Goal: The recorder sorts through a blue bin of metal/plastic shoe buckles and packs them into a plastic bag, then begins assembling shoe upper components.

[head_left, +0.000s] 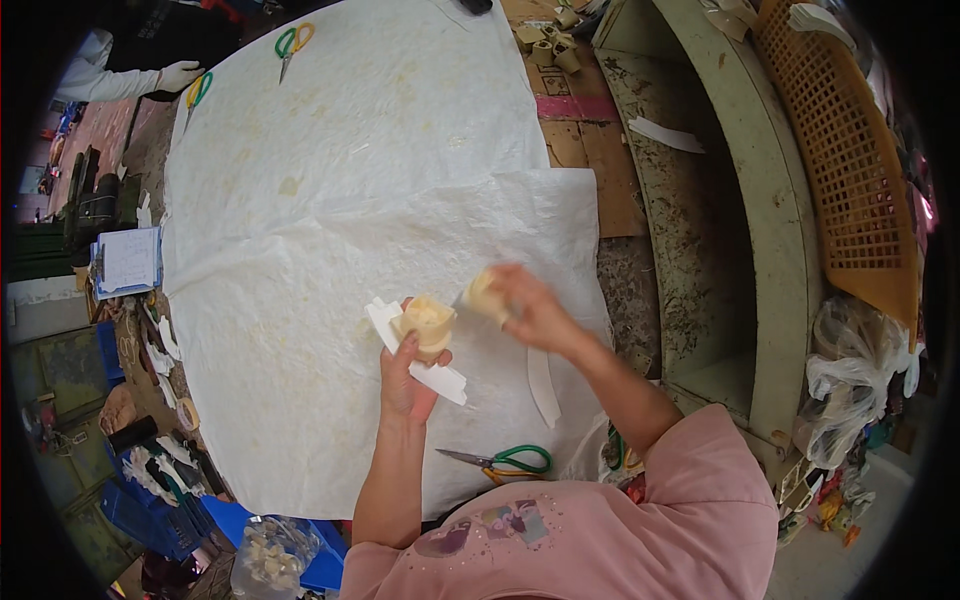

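Note:
My left hand (400, 375) is closed around a cream cup-shaped piece (430, 318) with a ruffled top. A white strip with notched ends (445, 383) runs slantwise beneath that piece, in the same grip. Just to the right, my right hand (530, 308) is smeared by motion. Its fingers are closed on a cream roll-like piece (487, 296), too blurred to tell its exact kind. Below the right hand, a second white strip (542, 388) lies on the white sheet (330, 220). Scissors with green and orange handles (505, 461) rest at the sheet's near edge, close to my body.
Two more pairs of scissors (290, 45) (196, 95) lie at the far left, by another person's gloved hand (180, 76). Small tan rolls (555, 45) sit beyond the sheet. A metal cabinet (780, 200) and orange basket (850, 150) stand right; a clipboard (128, 262) lies left.

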Available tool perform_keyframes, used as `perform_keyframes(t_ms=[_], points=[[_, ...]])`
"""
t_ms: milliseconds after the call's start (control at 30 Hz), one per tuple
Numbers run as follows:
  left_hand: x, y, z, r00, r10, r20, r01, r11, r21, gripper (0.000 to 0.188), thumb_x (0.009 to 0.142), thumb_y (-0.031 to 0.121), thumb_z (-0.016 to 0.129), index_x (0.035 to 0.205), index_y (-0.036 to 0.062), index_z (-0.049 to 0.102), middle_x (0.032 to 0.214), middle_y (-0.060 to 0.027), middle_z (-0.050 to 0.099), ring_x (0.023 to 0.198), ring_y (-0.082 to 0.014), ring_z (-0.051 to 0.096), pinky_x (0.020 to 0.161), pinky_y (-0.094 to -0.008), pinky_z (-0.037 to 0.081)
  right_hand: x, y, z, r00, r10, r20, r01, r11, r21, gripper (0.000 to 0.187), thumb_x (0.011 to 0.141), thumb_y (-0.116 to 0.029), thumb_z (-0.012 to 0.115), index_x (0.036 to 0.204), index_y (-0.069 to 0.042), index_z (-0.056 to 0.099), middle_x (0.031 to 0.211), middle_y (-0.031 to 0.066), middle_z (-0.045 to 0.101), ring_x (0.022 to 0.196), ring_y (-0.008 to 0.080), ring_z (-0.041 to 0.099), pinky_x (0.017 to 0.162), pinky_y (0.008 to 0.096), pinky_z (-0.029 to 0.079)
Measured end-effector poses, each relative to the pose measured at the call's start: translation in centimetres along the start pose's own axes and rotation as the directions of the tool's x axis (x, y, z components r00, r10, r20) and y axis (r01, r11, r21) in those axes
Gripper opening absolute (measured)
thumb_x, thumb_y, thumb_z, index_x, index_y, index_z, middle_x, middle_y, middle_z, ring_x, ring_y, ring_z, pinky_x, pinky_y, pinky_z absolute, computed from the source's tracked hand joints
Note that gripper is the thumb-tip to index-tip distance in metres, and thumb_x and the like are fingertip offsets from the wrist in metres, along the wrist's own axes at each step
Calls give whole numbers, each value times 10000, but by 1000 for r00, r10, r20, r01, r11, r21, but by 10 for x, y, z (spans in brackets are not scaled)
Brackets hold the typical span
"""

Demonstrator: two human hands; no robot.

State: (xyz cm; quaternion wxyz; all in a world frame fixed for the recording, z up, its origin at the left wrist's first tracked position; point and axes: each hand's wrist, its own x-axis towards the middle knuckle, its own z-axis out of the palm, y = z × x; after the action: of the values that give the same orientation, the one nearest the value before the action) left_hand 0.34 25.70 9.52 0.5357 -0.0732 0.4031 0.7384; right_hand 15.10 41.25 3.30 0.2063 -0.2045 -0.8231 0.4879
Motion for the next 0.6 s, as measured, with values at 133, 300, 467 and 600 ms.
perform_keyframes(t_ms=[133, 300, 467, 600], points=[[-4, 4, -7, 999, 52, -13, -52, 999, -17, 584, 821, 159, 629, 1331, 65, 361, 1137, -79, 503, 881, -144, 502, 622, -286, 434, -18, -38, 3, 929, 13, 369, 100, 953, -286, 503, 696, -191, 673, 1162, -69, 527, 1257, 155, 469, 1196, 380, 402, 1042, 503, 210], [1, -6, 0, 997, 68, 48, -72, 993, 90, 579, 839, 160, 619, 1344, 64, 352, 1150, -73, 503, 905, -139, 507, 643, -291, 440, 4, -66, -14, 959, 156, 236, -43, 904, -425, 561, 692, -217, 694, 1217, -115, 524, 1279, 148, 453, 1219, 352, 386, 1038, 476, 247], [7, -29, 45, 998, 8, -69, 9, 972, 237, 476, 956, 169, 440, 1395, 55, 293, 1103, -56, 516, 838, -112, 487, 703, -276, 425, 26, -67, -13, 989, 145, 24, -146, 948, 283, 499, 678, -133, 673, 1160, -78, 557, 1142, 136, 548, 1143, 296, 462, 939, 362, 398], [25, -22, 50, 999, -48, 13, 40, 937, 348, 437, 993, 201, 326, 1402, 53, 282, 1032, -89, 514, 672, -104, 432, 672, -270, 406, 50, -25, -42, 966, 152, -211, -105, 970, 220, 514, 641, -77, 705, 1131, -61, 550, 1071, 73, 577, 1007, 203, 548, 871, 334, 448]])
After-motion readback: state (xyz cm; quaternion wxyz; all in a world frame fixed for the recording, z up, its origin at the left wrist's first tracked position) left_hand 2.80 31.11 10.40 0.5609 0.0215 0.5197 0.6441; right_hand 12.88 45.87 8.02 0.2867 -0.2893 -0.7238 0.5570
